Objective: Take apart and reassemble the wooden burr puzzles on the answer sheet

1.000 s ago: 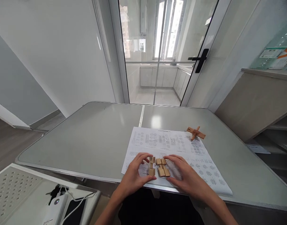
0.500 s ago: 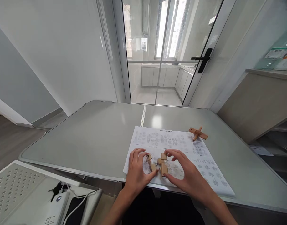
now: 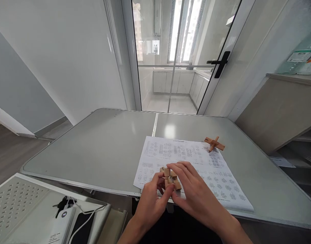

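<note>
Notched wooden puzzle blocks point(image 3: 167, 172) are gathered between my two hands, above the near edge of a printed sheet point(image 3: 155, 152). My left hand point(image 3: 155, 198) grips them from the left, with its thumb pressed on the front. From the right, my right hand point(image 3: 193, 189) closes its fingers over the top and its thumb below. The blocks touch or nearly touch; fingers hide how they fit together. One block at the back left bears a dark number. Drawings of small assembled shapes cover the sheet.
A reddish-brown wooden cross-shaped puzzle point(image 3: 214, 144) lies at the sheet's far right corner. The sheet lies on a grey table point(image 3: 107, 149). At lower left, a white perforated surface point(image 3: 20, 200) holds a power bank point(image 3: 62, 223), a cable, a dark phone and keys point(image 3: 60, 206).
My hands have come closer together. The blocks, held as two separate groups before, are now brought together, with my right hand moved left and the left thumb over the front.
</note>
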Tool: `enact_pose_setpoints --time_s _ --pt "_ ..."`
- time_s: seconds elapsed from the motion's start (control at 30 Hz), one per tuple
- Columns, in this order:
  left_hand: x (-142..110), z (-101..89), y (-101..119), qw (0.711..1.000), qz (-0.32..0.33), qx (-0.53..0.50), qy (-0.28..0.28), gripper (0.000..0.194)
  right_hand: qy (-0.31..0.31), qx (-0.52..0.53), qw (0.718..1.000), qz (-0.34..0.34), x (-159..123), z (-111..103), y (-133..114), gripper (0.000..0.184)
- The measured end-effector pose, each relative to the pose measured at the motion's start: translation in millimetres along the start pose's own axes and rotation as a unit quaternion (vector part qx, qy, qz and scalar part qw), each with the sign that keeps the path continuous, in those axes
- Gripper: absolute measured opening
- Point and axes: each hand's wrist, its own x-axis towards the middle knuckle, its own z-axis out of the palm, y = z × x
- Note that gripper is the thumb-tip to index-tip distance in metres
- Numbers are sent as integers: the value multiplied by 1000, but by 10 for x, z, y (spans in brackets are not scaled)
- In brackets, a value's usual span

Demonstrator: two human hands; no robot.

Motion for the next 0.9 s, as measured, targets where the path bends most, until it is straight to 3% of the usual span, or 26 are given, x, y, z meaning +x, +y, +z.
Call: enact_pose_setpoints --time_s 0.13,0.3,0.4,0.53,0.63,0.8,0.9 --pt "33 -7 -3 992 -55 -111 -21 37 -12 19 1000 15 45 -17 41 74" --pt "69 -152 -132 986 -79 -144 43 53 -8 13 998 61 12 -3 262 60" --pt "71 -212 -200 979 -102 -166 59 56 -34 18 997 64 -18 94 368 52" --pt "79 -244 -270 973 -117 -190 50 54 -69 23 995 67 -23 260 430 57" --pt "87 -262 -274 973 -127 -187 41 58 -62 10 995 76 0 348 457 57" --pt "95 -296 -249 971 -125 -204 17 66 -38 -3 997 74 35 408 451 26" --pt "97 -311 -275 977 -103 -189 7 65 -22 -18 997 71 44 461 431 20"
